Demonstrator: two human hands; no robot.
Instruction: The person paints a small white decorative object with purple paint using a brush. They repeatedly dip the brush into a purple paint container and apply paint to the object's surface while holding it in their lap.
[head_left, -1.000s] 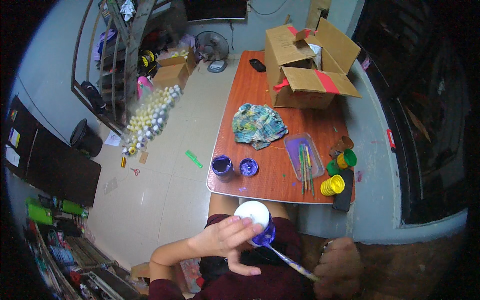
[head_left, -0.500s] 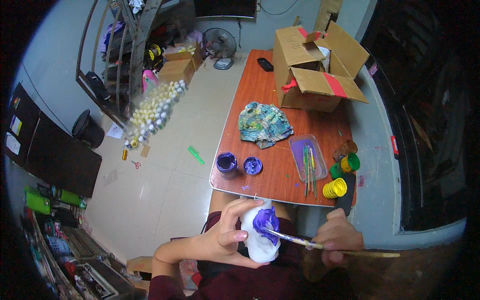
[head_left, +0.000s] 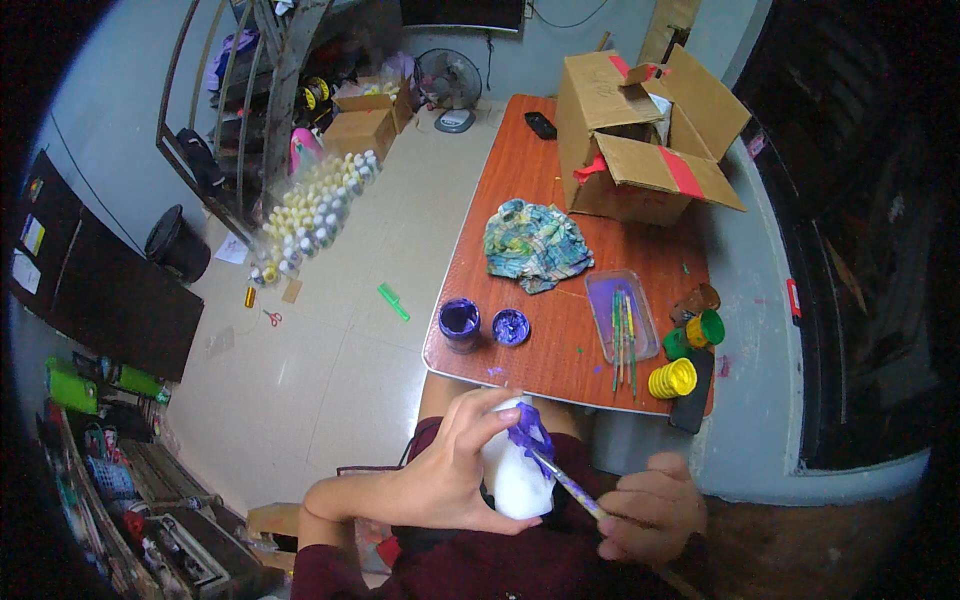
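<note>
My left hand (head_left: 455,465) is closed around a white rounded object (head_left: 515,487), its thumb below and fingers above; its exact kind I cannot make out. A wet-looking purple paint patch (head_left: 528,432) covers part of its upper right side. With its fingers wrapped round the handle, my right hand (head_left: 655,508) holds a paintbrush (head_left: 575,488), and the tip touches the purple patch. On the table beyond stand an open jar of purple paint (head_left: 460,322) and its upturned lid (head_left: 511,327), smeared purple inside.
The red-brown table (head_left: 465,250) bears a crumpled paint-stained cloth (head_left: 537,245), a plastic tray (head_left: 648,340) with several brushes, a yellow paint jar (head_left: 672,379), a green one (head_left: 705,328), and an open cardboard box (head_left: 630,200). A green comb (head_left: 394,301) lies on the floor at left.
My right hand has shifted slightly left and down, tilting the brush more steeply. The white object has turned a little in my left hand. The whole view has shifted slightly.
</note>
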